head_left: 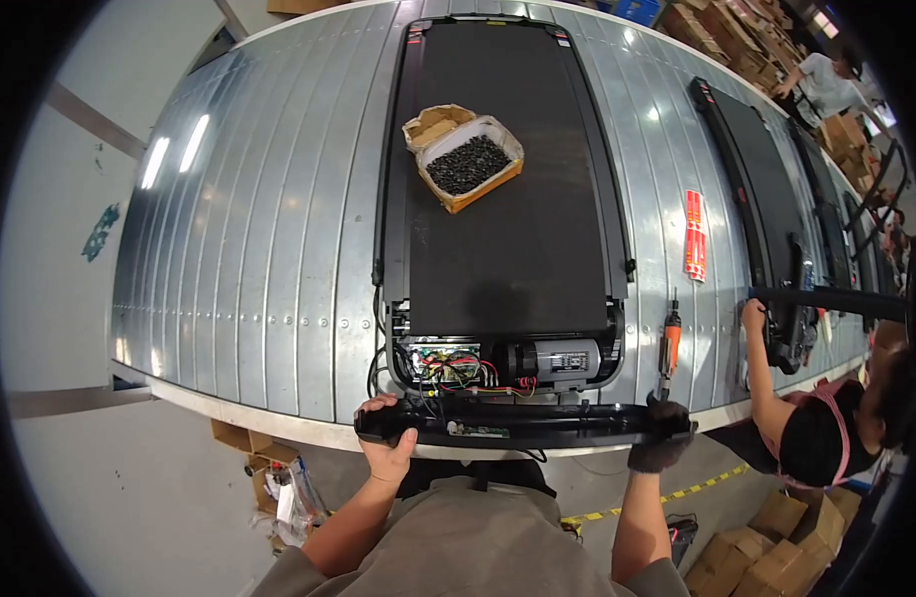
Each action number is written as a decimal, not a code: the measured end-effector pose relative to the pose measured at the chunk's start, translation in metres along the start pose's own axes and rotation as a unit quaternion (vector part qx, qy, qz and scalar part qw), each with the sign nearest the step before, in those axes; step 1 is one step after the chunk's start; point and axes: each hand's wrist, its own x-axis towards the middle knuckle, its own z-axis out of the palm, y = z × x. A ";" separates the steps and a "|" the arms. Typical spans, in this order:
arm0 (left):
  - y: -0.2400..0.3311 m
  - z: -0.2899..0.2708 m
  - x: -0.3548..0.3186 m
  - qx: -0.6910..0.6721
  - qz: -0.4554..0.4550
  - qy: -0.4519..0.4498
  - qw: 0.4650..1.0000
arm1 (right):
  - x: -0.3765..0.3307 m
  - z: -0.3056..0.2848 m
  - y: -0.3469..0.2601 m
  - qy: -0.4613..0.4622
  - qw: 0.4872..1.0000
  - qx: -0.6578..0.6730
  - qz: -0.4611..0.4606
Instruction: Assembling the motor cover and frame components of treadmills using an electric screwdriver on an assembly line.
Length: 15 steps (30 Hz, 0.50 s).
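A long black plastic cover (567, 438) lies across the near table edge, its hollow side up and a small circuit board inside. My left hand (386, 456), bare, grips its left end with the thumb over the near side. In a dark glove, my right hand (659, 450) holds the right end. Just beyond the cover sits a treadmill deck (518, 269) with its front housing uncovered. Inside are a green circuit board (440, 360) with coloured wires and a silver-grey motor (567, 359). Thin cables run between the cover and the housing.
A cardboard box (490, 189) of small black parts stands on the belt. An orange electric screwdriver (671, 343) and red sticker sheets (695, 237) lie to the right on the metal slatted table (279, 239). Farther right, a co-worker (826, 428) handles another treadmill (756, 179).
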 end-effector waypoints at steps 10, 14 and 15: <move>-0.003 0.100 -0.050 -0.037 -0.197 0.041 0.979 | 0.055 0.005 -0.145 0.029 0.989 -0.144 -0.022; -0.002 0.081 -0.044 -0.079 -0.216 0.060 0.971 | 0.034 0.014 -0.126 0.156 0.982 -0.108 0.002; 0.006 0.075 -0.046 -0.044 -0.218 0.047 0.974 | 0.026 0.024 -0.128 0.228 0.972 -0.061 0.013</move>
